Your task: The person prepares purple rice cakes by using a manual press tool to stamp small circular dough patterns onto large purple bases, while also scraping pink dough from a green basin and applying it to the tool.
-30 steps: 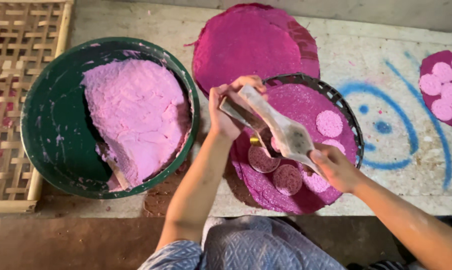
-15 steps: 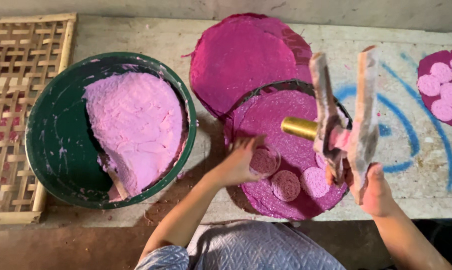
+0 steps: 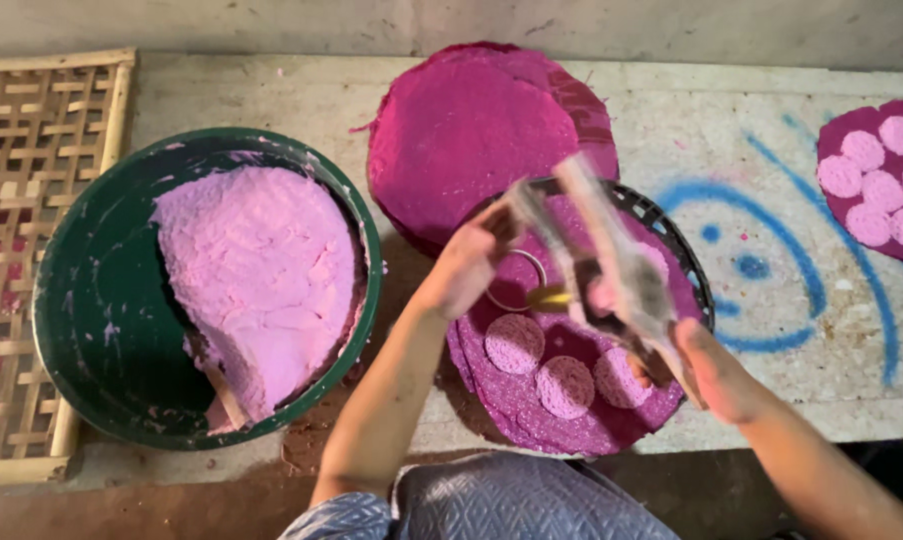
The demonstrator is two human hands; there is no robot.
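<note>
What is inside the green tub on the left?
The green tub holds a big mound of pale pink paste, with a stick poking out at its lower edge. The tub's bottom under the mound is covered.

no packages, labels, signs or screens are to be seen.

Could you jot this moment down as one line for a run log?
left hand: at press top | right hand: gripping two-handled press | below: magenta cloth, three pink discs | left: green tub of pink paste
</note>
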